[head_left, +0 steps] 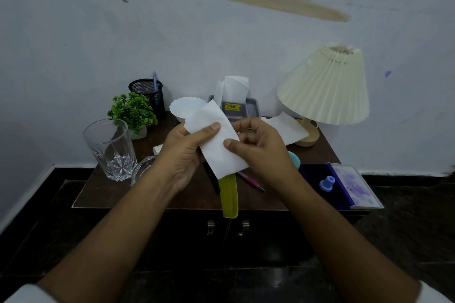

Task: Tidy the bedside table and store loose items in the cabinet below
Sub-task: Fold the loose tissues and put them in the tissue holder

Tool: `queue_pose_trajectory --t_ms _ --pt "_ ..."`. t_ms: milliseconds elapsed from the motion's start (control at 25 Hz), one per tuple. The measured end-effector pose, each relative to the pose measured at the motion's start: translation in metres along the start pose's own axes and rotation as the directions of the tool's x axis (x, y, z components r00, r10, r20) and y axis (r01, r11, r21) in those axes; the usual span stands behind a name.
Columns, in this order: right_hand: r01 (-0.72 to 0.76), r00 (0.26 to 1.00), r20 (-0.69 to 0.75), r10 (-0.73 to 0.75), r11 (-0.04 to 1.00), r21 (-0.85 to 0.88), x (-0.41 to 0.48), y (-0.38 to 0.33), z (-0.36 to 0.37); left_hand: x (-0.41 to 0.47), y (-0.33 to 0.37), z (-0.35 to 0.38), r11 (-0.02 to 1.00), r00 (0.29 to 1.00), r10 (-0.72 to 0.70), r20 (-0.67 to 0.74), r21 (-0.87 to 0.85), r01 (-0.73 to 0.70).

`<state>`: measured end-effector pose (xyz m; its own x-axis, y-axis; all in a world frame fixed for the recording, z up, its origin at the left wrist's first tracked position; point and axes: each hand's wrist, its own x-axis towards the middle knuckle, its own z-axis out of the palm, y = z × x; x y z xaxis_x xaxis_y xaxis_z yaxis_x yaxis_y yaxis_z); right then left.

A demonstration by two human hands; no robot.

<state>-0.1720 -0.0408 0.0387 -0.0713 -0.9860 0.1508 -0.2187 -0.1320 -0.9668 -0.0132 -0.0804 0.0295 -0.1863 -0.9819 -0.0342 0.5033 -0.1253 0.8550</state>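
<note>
White tissue point(216, 140) sits pinched between your hands above the middle of the dark wooden counter point(103, 192): your left hand point(183, 152) grips its left edge under the thumb, your right hand point(258, 147) clamps its right edge. You have little free room; a glass point(110, 149) stands near the left edge, a blue-edged pad point(354, 186) overhangs the right edge, and a lamp point(325, 86) fills the back right. Your hands hide part of a green comb point(230, 198), which juts over the front edge, and a pink pen point(251, 182). Cabinet doors point(226, 229) below stand shut, in shadow against a pale stained wall.
</note>
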Motion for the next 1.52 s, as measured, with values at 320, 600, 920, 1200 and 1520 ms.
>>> queue_pose_trajectory --t_ms 320,600,920,1200,1520 --pt "0.028 0.988 -0.153 -0.002 0.986 0.166 0.000 -0.005 -0.007 0.004 0.011 -0.009 0.997 1.000 0.020 0.015 0.071 -0.021" --pt "0.032 0.976 -0.218 0.007 0.984 0.176 0.003 -0.005 -0.009 0.006 0.010 -0.010 0.984 0.996 0.091 -0.008 0.155 -0.088" --pt "0.089 0.948 -0.319 -0.003 0.963 0.254 0.004 -0.011 -0.013 0.006 0.013 -0.009 0.983 0.987 0.132 -0.087 0.143 -0.118" --pt "0.097 0.933 -0.361 -0.001 0.964 0.248 0.004 -0.009 -0.017 0.002 0.013 -0.009 0.924 0.961 0.276 -0.014 0.278 -0.261" --pt "0.129 0.954 -0.297 -0.038 0.948 0.292 0.003 -0.012 -0.025 0.002 0.017 -0.015 0.932 0.973 0.208 0.102 0.281 -0.228"
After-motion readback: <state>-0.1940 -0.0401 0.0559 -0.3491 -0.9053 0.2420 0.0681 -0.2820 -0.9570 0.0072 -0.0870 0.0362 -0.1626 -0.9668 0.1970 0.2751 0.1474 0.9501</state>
